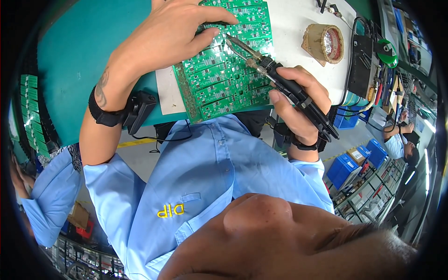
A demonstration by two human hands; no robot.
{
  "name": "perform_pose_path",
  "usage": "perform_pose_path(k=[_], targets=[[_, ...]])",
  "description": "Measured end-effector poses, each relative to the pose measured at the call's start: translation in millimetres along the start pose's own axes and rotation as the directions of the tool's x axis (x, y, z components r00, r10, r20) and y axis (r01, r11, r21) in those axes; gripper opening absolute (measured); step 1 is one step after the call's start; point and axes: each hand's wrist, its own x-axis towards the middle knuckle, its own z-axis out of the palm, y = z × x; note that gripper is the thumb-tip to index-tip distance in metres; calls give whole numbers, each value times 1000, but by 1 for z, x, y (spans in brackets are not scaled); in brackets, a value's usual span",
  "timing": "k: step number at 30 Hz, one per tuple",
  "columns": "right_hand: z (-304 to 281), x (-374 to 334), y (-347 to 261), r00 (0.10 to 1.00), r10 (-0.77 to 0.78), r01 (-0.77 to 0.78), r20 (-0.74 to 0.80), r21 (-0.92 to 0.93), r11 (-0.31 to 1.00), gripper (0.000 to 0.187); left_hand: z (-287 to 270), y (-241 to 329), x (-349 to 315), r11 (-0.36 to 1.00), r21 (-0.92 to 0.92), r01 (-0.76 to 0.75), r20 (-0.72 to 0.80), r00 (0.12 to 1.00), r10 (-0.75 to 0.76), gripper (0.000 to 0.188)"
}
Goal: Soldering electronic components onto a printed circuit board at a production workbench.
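Observation:
A panel of green circuit boards (pixel 224 86) with many small components lies on the white surface in front of me. My left hand (pixel 170 37) rests at its upper left, index finger and thumb stretched apart on the board, holding nothing that I can see. My right hand (pixel 303 102) grips a black soldering iron (pixel 291 88) with a thin metal tube alongside its tip. The iron slants up and left. Its tip is at the upper part of the panel, close to my left thumb and index finger; whether it touches cannot be made out.
A brownish round pot (pixel 324 43) stands right of the panel. Beyond it are a black box (pixel 361 65), a green reel (pixel 386 53) and cables. A green mat (pixel 88 60) covers the table's left. More green boards (pixel 30 114) and a co-worker's blue sleeve (pixel 51 200) are farther left.

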Motion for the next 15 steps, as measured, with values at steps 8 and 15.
perform_pose_path(k=[8, 15], targets=[[1, 1, 3, 999, -35, 35, 10, 4, 999, 43, -2, 2, 1, 1000, 17, 14, 21, 1000, -14, 31], [-2, -1, -1, 1000, 8, -8, 19, -17, 1000, 42, 1, -1, 0, 1000, 17, -1, 2, 1000, 1, 31]])
